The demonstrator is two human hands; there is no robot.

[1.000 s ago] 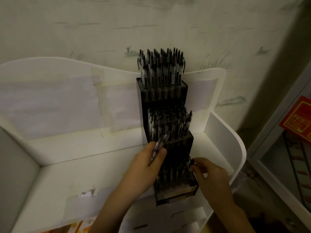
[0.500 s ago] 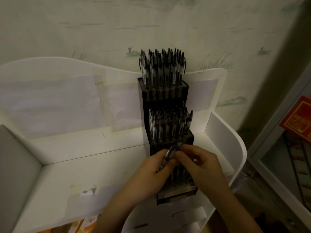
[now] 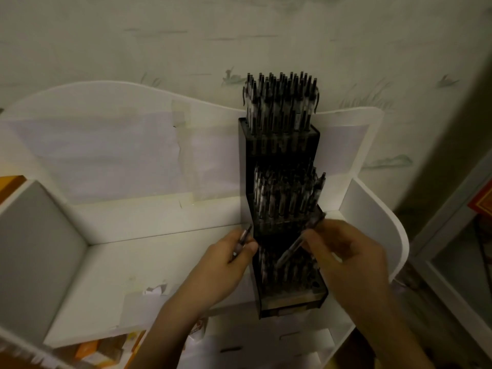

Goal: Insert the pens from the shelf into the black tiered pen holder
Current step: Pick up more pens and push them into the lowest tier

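1. Pens: one in each hand. The right-hand pen (image 3: 298, 242) lies slanted over the front tier of the black tiered pen holder (image 3: 282, 209), tip end toward the lower left. The left-hand pen (image 3: 241, 242) sits just beside the holder's left edge.
2. Fingers: the right hand (image 3: 351, 262) pinches its pen near the upper end; the left hand (image 3: 226, 265) is closed around the other. Blur hides the finer contact.
3. Holder stands on the white shelf (image 3: 159, 251), near its right wall. Top and middle tiers look packed; the front tier seems partly filled.
4. From my remote seat I judge the step to be seating the right-hand pen. To do it well: bring it upright first, find a free hole, lower it straight, avoid knocking neighbouring pens.
5. Left pen should wait clear.
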